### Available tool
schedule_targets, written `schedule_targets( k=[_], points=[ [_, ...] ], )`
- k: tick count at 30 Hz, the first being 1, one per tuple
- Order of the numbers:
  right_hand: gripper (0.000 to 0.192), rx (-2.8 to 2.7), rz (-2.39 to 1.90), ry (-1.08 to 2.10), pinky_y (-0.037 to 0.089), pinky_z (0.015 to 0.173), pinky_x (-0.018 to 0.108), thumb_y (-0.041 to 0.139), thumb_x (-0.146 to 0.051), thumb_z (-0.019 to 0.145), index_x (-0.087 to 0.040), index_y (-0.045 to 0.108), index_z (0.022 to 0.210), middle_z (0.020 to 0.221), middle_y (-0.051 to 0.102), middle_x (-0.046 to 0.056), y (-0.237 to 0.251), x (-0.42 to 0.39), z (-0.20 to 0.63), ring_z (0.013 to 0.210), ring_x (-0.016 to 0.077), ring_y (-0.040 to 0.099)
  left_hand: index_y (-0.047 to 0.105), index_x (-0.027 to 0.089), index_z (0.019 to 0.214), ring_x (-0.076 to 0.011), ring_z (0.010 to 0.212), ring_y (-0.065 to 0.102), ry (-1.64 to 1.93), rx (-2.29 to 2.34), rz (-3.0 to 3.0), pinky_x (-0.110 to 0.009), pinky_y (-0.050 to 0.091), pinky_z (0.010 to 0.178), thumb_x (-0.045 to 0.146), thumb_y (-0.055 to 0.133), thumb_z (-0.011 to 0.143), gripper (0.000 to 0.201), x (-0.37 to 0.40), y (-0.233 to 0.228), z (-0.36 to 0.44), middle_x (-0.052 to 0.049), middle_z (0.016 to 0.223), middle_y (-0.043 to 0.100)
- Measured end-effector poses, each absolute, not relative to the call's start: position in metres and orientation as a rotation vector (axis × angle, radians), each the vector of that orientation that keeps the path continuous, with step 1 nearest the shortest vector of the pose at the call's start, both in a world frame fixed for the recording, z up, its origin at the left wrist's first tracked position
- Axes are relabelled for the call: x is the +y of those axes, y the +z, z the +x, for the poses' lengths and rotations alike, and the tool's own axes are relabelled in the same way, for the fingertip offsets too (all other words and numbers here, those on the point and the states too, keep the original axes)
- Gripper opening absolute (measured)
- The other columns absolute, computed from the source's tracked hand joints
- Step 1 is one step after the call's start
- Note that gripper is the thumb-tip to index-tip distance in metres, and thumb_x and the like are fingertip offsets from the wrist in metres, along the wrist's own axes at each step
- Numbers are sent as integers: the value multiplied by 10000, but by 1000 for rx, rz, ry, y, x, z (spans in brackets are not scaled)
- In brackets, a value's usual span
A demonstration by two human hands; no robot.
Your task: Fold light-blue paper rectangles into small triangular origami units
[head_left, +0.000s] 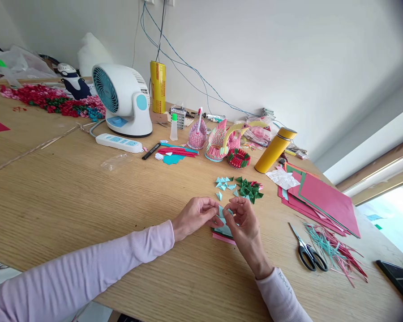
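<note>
Pinching a small light-blue paper piece (220,211) from both sides, I have the left hand (194,218) at its left edge and the right hand (245,221) at its right — fingers nearly closed, exact contact partly hidden. It sits between them toward the near edge of the tabletop (147,201), just above a stack of coloured slips (224,237); its long axis I can't tell. Toward the far edge, light-blue triangles (223,180) lie beyond the gap between my hands — green triangles (250,189) beside those, nearer the right hand.
</note>
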State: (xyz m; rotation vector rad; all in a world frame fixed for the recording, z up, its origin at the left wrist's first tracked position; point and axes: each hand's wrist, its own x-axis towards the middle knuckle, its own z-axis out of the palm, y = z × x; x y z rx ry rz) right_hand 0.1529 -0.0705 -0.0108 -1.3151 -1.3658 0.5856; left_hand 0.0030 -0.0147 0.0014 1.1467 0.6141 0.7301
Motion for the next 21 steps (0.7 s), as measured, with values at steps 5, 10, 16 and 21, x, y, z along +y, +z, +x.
schedule_targets(
  k=[5,10,16,21],
  points=[
    [220,-1382,-1327,567,439,566,237,585,-235,825,-225,471,1014,799,596,-7,-10,-71,151,688,135,572,609,101,849,-155,637,674,716,593,1143,-288,561,647,401,710,746,333,-14,-1,3,-33,722,659],
    [218,-1421,-1362,515,464,597,247,572,-214,828,-229,477,1024,808,604,-8,-10,-73,148,711,140,595,611,96,826,-156,649,675,753,610,1198,-275,561,650,428,687,762,346,-14,-6,4,-34,699,658],
    [227,-1438,-1359,502,474,606,250,555,-221,840,-238,473,1051,824,606,-10,-11,-73,149,715,140,607,609,103,827,-158,663,676,720,606,1163,-281,566,654,442,708,734,365,-13,-2,4,-31,729,661],
    [215,-1448,-1362,500,474,589,250,564,-235,851,-238,474,1046,805,600,-12,-11,-72,148,703,139,602,599,103,823,-159,642,672,734,618,1200,-267,559,631,451,725,707,388,-14,-4,5,-36,688,662]
  ],
)
